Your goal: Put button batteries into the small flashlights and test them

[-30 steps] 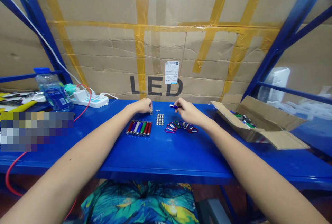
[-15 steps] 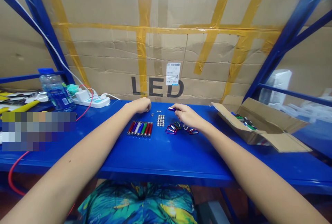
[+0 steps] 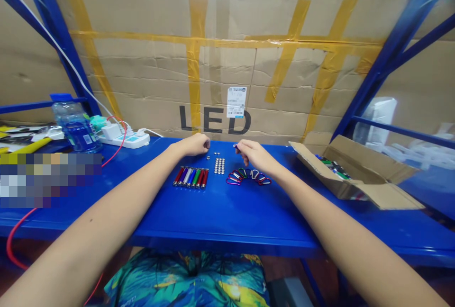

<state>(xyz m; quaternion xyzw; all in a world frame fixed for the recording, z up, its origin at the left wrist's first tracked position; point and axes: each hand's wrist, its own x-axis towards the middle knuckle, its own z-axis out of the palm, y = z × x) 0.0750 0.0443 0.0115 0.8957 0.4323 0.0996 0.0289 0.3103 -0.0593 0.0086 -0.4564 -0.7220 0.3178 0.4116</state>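
Observation:
My left hand (image 3: 197,144) is closed near the back of the blue table, its fingers curled; what they hold, if anything, is hidden. Across from it, my right hand (image 3: 254,154) pinches a small dark purple flashlight tube, mostly hidden by the fingers. Between the hands lie rows of silver button cells (image 3: 219,166), with a few loose cells (image 3: 216,153) behind them. Several red, silver, blue and green flashlight tubes (image 3: 191,177) lie side by side in front of my left hand. Coloured carabiners (image 3: 243,173) fan out below my right hand.
An open cardboard box (image 3: 341,174) with coloured pieces in it stands at the right. To the left are a plastic bottle (image 3: 80,129), a white power strip (image 3: 133,141) and a red cable (image 3: 117,148). A large cardboard sheet (image 3: 156,75) backs the blue table (image 3: 227,217).
The purple tube in my right hand has turned, and less of it shows now. My right fingers have curled downward. My left hand has moved slightly to the right.

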